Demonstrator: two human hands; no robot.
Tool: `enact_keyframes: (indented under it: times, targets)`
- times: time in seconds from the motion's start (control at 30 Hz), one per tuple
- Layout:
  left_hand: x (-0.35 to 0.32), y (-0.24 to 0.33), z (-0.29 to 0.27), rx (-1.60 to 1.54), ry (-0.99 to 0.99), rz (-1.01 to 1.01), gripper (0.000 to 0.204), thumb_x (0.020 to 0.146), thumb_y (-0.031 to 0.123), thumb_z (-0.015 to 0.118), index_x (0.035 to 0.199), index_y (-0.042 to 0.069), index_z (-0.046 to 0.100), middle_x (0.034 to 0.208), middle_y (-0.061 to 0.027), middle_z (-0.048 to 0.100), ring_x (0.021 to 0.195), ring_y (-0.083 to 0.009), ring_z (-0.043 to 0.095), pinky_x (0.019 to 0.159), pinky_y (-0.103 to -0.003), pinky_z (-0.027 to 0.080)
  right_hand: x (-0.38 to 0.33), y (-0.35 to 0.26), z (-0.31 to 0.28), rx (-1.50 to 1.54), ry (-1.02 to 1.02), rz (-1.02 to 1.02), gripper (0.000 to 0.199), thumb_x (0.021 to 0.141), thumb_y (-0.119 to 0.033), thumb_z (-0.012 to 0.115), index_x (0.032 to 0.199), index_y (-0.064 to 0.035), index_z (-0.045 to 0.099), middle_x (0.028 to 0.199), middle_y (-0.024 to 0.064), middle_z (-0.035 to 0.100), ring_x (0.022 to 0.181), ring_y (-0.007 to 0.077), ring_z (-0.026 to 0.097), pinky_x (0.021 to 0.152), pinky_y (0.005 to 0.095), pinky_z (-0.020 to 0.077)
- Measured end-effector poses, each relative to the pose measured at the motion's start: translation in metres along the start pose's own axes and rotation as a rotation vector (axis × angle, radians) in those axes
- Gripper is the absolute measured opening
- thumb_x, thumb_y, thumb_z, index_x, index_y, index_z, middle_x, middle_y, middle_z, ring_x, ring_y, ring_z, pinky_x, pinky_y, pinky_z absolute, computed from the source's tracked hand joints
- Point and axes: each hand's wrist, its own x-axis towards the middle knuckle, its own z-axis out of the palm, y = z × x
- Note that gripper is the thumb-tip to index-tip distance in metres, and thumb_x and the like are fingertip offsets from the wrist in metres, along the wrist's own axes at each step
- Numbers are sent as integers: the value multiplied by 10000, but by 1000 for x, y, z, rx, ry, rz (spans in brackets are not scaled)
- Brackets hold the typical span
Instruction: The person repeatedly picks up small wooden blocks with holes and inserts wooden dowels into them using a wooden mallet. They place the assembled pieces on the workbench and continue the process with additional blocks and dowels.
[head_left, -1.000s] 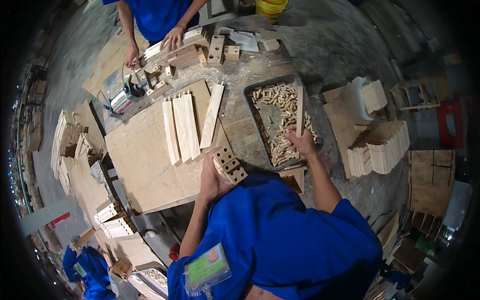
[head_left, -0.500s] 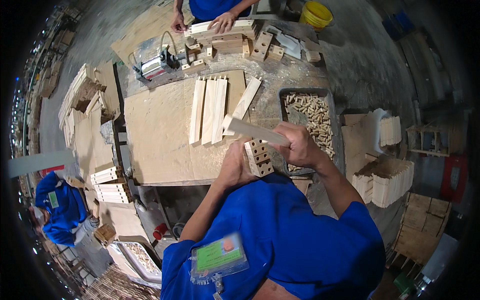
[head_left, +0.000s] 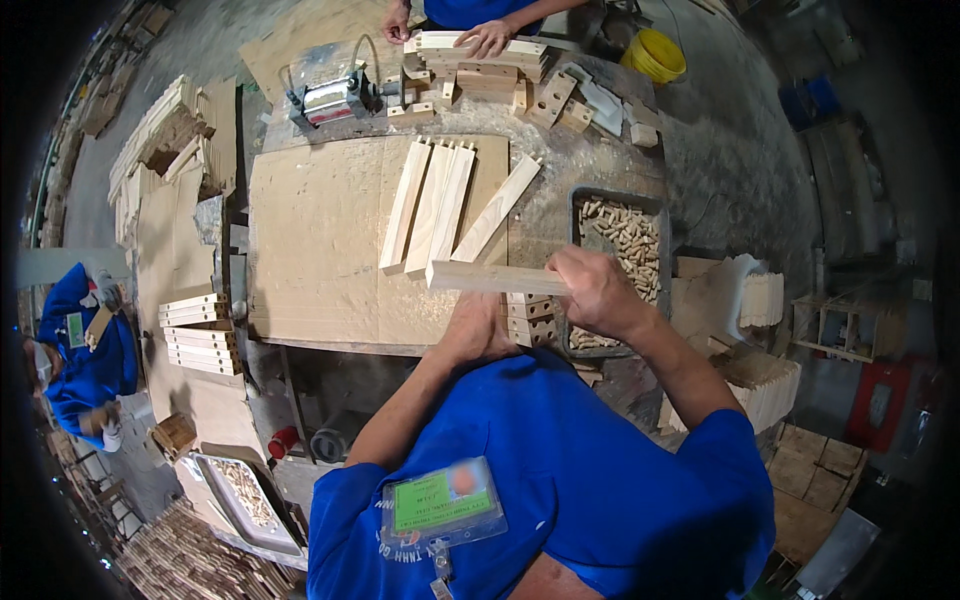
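Observation:
In my right hand is one end of a pale wooden bar, which lies crosswise over my left hand and partly covers it. My left hand is closed around the side of a small stack of wooden pieces with drilled holes, held upright close to my body at the table edge. Just beyond the bar, several wooden strips with dowels in their far ends lie side by side. A slanted strip rests to their right. Beside my right hand stands a grey tray of wooden dowels.
Cardboard covers the table's left part. Farther back are a clamp-like metal device and drilled blocks. Across the table, a co-worker's hands touch stacked strips. A yellow bucket stands at the back right; wood stacks lie left.
The bar in my right hand has swung from slanting to nearly level, coming down over my left hand and the drilled pieces. My view has shifted slightly.

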Motion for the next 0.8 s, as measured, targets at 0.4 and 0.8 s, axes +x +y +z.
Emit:
enact_keyframes:
  times: [0.4, 0.8]
  targets:
    - [3, 11, -5, -17, 56, 54, 950, 649, 334, 970, 1443, 92, 507, 1193, -208, 583, 1134, -441, 588, 990, -511, 482, -19, 6, -13, 517, 127, 551, 281, 1013, -109, 682, 1262, 20, 666, 939, 37, 664, 772, 129, 651, 686, 329, 547]
    - [-1, 11, -8, -12, 17, 11, 1100, 591, 321, 995, 1510, 45, 458, 1276, -234, 596, 1207, -456, 584, 1058, -509, 472, -38, -6, -44, 442, 335, 453, 131, 996, 14, 630, 1124, 43, 629, 1126, 113, 705, 854, 131, 710, 750, 296, 625]
